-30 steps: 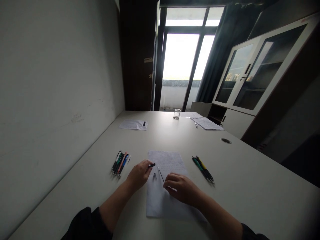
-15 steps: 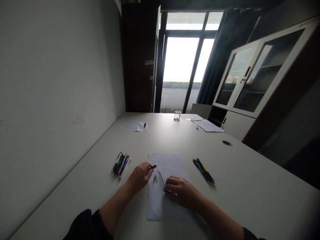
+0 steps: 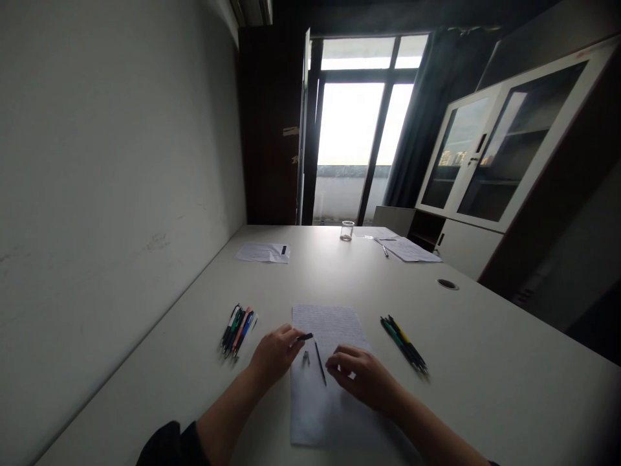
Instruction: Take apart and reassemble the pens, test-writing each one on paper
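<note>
The left hand [image 3: 274,353], at the lower centre of the frame, is closed, with a short dark piece [image 3: 305,336] pinched between thumb and fingers. The right hand [image 3: 363,377], lower and to the right, has its fingers loosely curled with a small gap inside them; it appears to hold nothing, its fingertips just beside a slim refill [image 3: 320,364].

The refill lies slantwise on a sheet of paper [image 3: 315,421] at the lower centre, its upper end near the dark piece. Some small bits [image 3: 305,357], too small to make out, lie to its left on the same sheet. By the look of it, these are parts of one pen: it is apart, and none of the parts is joined yet.

Farther out on the surface [image 3: 320,285], a bunch of pens [image 3: 237,330] at the lower left and a smaller group of pens [image 3: 403,346] at the lower right look whole. Whether either lot is finished or waiting cannot be told.
</note>
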Motion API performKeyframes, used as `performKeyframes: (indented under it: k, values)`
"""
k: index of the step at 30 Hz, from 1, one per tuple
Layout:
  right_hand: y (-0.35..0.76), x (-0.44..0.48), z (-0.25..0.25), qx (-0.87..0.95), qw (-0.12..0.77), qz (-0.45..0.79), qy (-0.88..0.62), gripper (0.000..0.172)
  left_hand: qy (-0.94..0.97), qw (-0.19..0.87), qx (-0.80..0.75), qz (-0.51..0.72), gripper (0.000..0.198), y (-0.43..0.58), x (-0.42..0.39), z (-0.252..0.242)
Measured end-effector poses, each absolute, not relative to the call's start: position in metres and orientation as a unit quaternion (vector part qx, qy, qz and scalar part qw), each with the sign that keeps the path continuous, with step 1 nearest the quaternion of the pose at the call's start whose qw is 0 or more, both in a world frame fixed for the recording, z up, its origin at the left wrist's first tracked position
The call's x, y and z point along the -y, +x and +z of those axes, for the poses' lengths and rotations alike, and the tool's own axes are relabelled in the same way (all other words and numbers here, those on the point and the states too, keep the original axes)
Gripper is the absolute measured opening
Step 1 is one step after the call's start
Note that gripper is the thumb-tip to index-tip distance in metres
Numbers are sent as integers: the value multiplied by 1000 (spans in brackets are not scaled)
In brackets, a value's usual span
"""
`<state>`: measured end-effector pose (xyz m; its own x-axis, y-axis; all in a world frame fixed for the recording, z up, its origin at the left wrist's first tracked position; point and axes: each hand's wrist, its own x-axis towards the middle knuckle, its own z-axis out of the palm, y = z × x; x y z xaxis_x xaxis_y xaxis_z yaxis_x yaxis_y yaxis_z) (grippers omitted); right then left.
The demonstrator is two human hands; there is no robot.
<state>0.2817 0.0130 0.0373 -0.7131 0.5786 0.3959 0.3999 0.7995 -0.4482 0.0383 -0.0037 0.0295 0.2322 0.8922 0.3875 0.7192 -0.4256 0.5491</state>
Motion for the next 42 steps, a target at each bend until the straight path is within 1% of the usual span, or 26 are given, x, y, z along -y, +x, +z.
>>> performKeyframes:
  k: [4,8,11,16,21,24,27,31,37,42]
  values:
    - [282,-20,31,879,301,172,-328,17,790,148,-484,346,20,40,4,32]
    - [280,-23,26,863,326,179,-342,18,813,154,-445,343,18,42,8,40]
    - [277,-22,25,860,334,201,-328,22,835,132,-429,319,19,43,11,44]
    - [272,-19,27,859,339,212,-321,22,858,92,-411,294,18,45,11,43]
    - [271,-18,30,847,347,229,-332,21,856,81,-416,298,20,45,9,39]
    - [274,-22,31,833,351,233,-357,18,835,81,-440,320,21,44,7,37]
    - [278,-26,28,827,347,227,-379,14,802,108,-465,359,20,41,3,33]
    - [278,-31,22,836,323,221,-384,11,764,176,-470,406,19,42,0,29]
    - [274,-32,19,830,308,252,-390,17,728,248,-431,472,28,45,-1,28]
    - [273,-31,18,817,316,271,-399,17,691,315,-407,507,30,46,-4,22]
